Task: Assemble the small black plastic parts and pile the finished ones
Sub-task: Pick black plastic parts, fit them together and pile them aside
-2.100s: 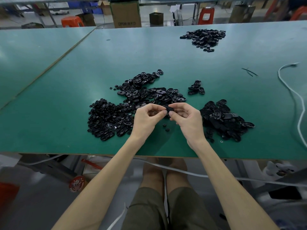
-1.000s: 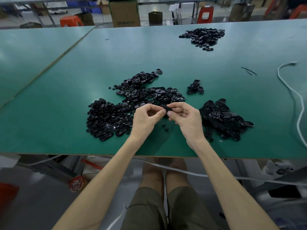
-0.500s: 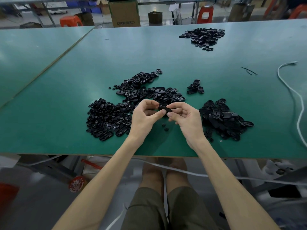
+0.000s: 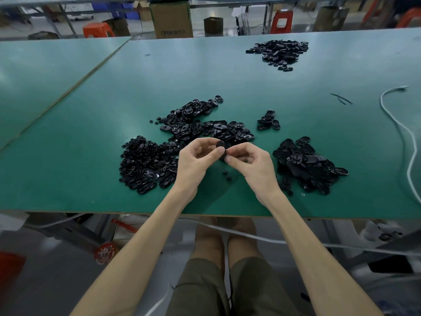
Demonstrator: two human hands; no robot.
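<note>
My left hand (image 4: 193, 160) and my right hand (image 4: 250, 164) meet above the green table (image 4: 91, 137) and pinch one small black oval part (image 4: 221, 145) between their fingertips. A heap of small black parts (image 4: 143, 165) lies to the left of my hands. Larger oval black parts (image 4: 205, 124) spread behind them. Another heap of black parts (image 4: 307, 163) lies to the right. A few black parts (image 4: 268, 122) sit apart behind the right hand, and two tiny loose pieces (image 4: 226, 175) lie below my hands.
A far pile of black parts (image 4: 280, 52) sits at the back right. A white cable (image 4: 407, 137) curves along the right edge. Thin black strips (image 4: 341, 99) lie near it. Boxes and red stools stand beyond the table.
My hands stayed in place while the fingers reworked the part; the left fingers opened slightly and the black part now shows more clearly between the thumbs.
</note>
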